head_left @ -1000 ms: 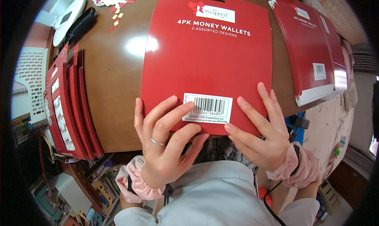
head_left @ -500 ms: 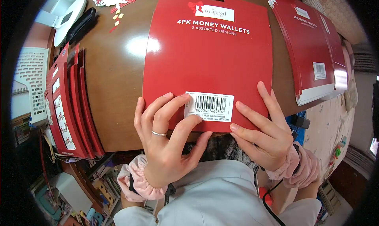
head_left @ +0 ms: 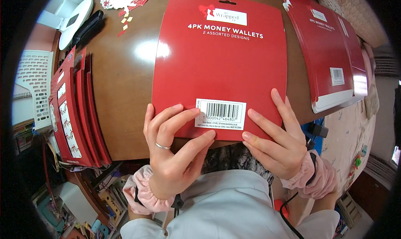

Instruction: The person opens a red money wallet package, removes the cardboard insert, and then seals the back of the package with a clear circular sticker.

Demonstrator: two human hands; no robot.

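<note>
A red card pack of money wallets point(head_left: 221, 67) lies in the middle of the brown table, its printed back facing up. It has a hanging slot at the far edge and a white barcode label point(head_left: 220, 113) at the near edge. My left hand point(head_left: 175, 149), with a ring on one finger, grips the near left corner. Its fingertips reach the label's left side, and the thumb is mostly hidden. My right hand point(head_left: 277, 138) holds the near right corner, fingers on the face beside the label. What lies beneath the pack is out of sight.
More red wallet packs point(head_left: 326, 51) lie stacked at the table's right. Several others point(head_left: 73, 118) stand at the left edge, beside a white perforated rack point(head_left: 39, 84). A white device point(head_left: 75, 24) and a black case point(head_left: 87, 29) are at the back left. Small paper scraps point(head_left: 125, 21) lie nearby.
My left index finger has moved from the label down to the pack's near edge, and the left thumb has gone mostly out of sight. The pack has barely shifted; my right hand stays put.
</note>
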